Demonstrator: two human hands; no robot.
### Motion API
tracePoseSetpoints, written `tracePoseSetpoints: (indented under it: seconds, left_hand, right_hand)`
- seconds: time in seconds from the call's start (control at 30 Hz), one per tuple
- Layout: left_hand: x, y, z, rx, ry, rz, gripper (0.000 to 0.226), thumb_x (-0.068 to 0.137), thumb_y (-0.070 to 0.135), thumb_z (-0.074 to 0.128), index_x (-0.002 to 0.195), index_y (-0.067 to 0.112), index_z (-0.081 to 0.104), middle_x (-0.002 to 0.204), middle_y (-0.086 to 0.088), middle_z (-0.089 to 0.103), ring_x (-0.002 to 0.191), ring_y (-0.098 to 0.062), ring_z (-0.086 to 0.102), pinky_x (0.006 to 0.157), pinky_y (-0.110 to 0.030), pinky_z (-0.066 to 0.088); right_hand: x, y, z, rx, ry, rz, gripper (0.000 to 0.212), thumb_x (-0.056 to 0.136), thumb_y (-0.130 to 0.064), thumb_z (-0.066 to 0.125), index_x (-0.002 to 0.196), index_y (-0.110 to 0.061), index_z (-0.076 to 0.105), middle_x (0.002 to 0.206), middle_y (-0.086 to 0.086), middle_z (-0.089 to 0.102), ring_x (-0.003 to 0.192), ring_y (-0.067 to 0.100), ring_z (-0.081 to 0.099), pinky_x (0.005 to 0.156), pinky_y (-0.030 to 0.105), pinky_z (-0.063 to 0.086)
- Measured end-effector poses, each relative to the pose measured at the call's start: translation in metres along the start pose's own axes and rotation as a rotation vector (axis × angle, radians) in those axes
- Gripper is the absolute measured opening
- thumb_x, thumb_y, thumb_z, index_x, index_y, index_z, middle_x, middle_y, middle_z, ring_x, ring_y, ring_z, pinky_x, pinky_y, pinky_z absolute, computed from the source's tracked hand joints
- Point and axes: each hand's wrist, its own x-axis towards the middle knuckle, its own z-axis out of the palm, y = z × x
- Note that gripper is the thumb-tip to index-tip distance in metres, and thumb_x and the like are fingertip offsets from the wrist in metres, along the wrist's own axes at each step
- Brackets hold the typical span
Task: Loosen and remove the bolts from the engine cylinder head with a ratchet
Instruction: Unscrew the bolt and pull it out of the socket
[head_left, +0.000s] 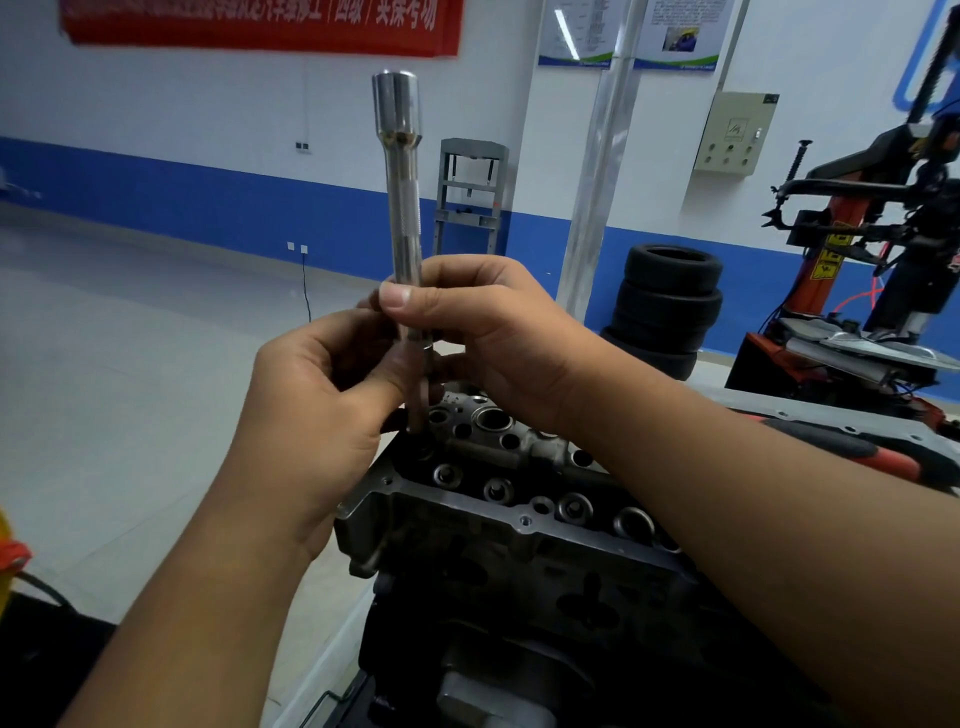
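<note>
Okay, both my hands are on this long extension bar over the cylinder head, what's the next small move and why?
Probably lift the extension bar straight up. Both the left hand and right hand pinch it upright, its lower end at a hole in the cylinder head.

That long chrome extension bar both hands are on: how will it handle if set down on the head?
The extension bar looks like solid polished steel, so probably rigid and heavy for its slim size. Its round shaft would likely roll if laid on the cylinder head. The knurled band should give grip; the smooth chrome elsewhere may slip in the right hand or left hand.
</note>
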Motion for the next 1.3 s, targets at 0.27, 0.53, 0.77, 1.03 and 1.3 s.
tracePoseSetpoints:
  seconds: [0.27,0.53,0.77,1.03,1.3]
  left_hand:
    - [-0.002,0.004,-0.004,-0.033,-0.104,0.005,0.031,0.091,0.031,0.063,0.12,0.031,0.074,0.1,-0.003,0.081,0.093,-0.024,0.079,0.084,-0.039,0.064]
    - [-0.001,0.002,-0.006,0.129,0.032,0.06,0.035,0.068,0.035,0.08,0.103,0.039,0.074,0.084,0.006,0.079,0.081,-0.013,0.078,0.071,-0.022,0.061]
    - [0.0,0.004,-0.009,0.277,-0.13,0.118,0.045,0.084,0.002,0.079,0.101,0.043,0.073,0.097,0.017,0.079,0.095,-0.004,0.076,0.083,-0.014,0.058]
    - [-0.005,0.006,-0.002,0.252,-0.009,0.144,0.032,0.069,0.029,0.085,0.094,0.042,0.071,0.09,0.026,0.077,0.086,0.005,0.074,0.072,-0.004,0.052]
    - [-0.003,0.006,0.002,0.226,-0.052,0.113,0.045,0.079,0.0,0.082,0.099,0.039,0.071,0.09,0.022,0.078,0.086,0.003,0.075,0.071,-0.006,0.053]
  right_hand:
    - [0.0,0.0,0.0,0.006,0.017,-0.026,0.009,0.091,-0.009,0.075,0.085,-0.013,0.069,0.096,0.017,0.07,0.078,0.017,0.067,0.06,0.026,0.054]
    - [0.002,0.001,-0.001,-0.002,-0.002,-0.036,0.008,0.088,-0.006,0.076,0.094,-0.007,0.071,0.094,0.012,0.071,0.08,0.019,0.069,0.066,0.034,0.058]
    - [0.001,-0.001,0.0,-0.025,0.008,-0.029,0.008,0.086,-0.007,0.075,0.092,-0.008,0.07,0.103,0.019,0.066,0.087,0.026,0.065,0.069,0.037,0.055]
    - [0.002,0.0,0.002,-0.034,0.003,-0.018,0.008,0.078,-0.013,0.074,0.085,-0.015,0.073,0.104,0.025,0.07,0.091,0.026,0.068,0.074,0.041,0.056]
    - [0.003,0.0,0.001,-0.016,-0.003,-0.009,0.009,0.077,-0.012,0.069,0.078,-0.018,0.075,0.101,0.017,0.071,0.091,0.027,0.066,0.073,0.042,0.054]
